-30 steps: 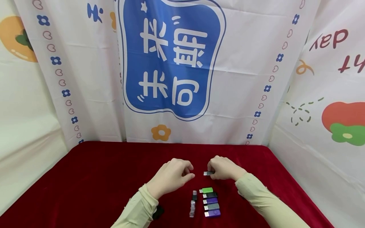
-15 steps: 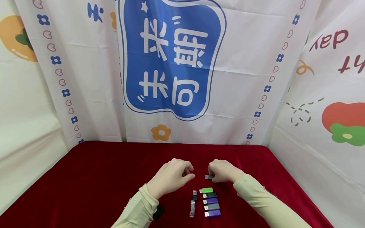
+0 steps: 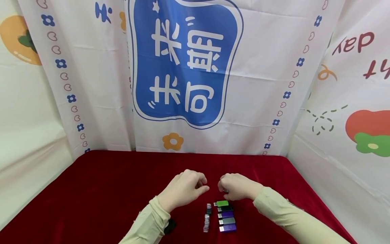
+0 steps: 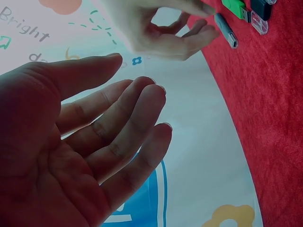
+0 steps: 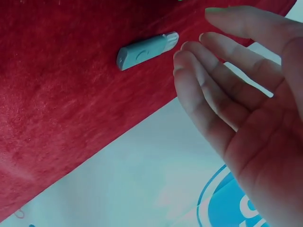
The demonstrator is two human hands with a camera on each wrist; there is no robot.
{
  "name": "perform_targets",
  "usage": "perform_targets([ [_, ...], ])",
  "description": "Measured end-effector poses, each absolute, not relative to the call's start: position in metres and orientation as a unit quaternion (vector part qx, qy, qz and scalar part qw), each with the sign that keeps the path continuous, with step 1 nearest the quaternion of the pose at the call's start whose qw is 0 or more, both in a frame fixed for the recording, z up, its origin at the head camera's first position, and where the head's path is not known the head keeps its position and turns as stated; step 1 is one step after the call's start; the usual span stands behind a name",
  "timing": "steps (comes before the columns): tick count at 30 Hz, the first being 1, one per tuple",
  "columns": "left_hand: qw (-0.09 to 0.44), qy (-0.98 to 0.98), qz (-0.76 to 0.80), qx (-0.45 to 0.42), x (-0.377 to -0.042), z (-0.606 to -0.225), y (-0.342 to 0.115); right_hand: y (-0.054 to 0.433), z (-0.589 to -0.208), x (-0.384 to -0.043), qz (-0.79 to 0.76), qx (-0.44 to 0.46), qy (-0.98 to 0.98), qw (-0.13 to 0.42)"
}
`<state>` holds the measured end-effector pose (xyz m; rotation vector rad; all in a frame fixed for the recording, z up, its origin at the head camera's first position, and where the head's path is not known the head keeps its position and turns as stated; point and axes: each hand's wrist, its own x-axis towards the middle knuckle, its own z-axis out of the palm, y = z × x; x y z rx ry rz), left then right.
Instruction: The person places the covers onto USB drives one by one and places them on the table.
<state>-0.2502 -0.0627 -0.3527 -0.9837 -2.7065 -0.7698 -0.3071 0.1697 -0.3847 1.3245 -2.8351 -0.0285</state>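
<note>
A grey USB stick [image 5: 144, 51] lies on the red cloth. My right hand [image 3: 240, 187] is just beside it with thumb and fingers apart, fingertips near its metal plug in the right wrist view; in the head view the hand mostly hides it. Below the hand, a row of USB sticks runs toward me: green [image 3: 222, 203], black [image 3: 226, 209], purple [image 3: 226, 214], grey [image 3: 228, 221] and another purple one [image 3: 229, 228]. To the left of them is a line of small clear caps [image 3: 206, 220] with a black piece [image 3: 208, 211]. My left hand [image 3: 182, 189] hovers with loosely bent, empty fingers.
Red velvet cloth [image 3: 106, 189] covers the table. Printed white curtains [image 3: 256, 112] stand behind it and at both sides. A dark object [image 3: 169, 226] shows partly from behind the left sleeve.
My right hand has brought the grey USB stick down toward the green one and let go of it. The left hand has stayed in place.
</note>
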Motion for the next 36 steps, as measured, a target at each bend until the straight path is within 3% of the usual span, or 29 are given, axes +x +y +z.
perform_targets([
  [36, 0.068, -0.908, -0.254, -0.325, -0.252, -0.356, -0.064, 0.153, -0.395, -0.300, -0.059, 0.478, -0.876, -0.007],
])
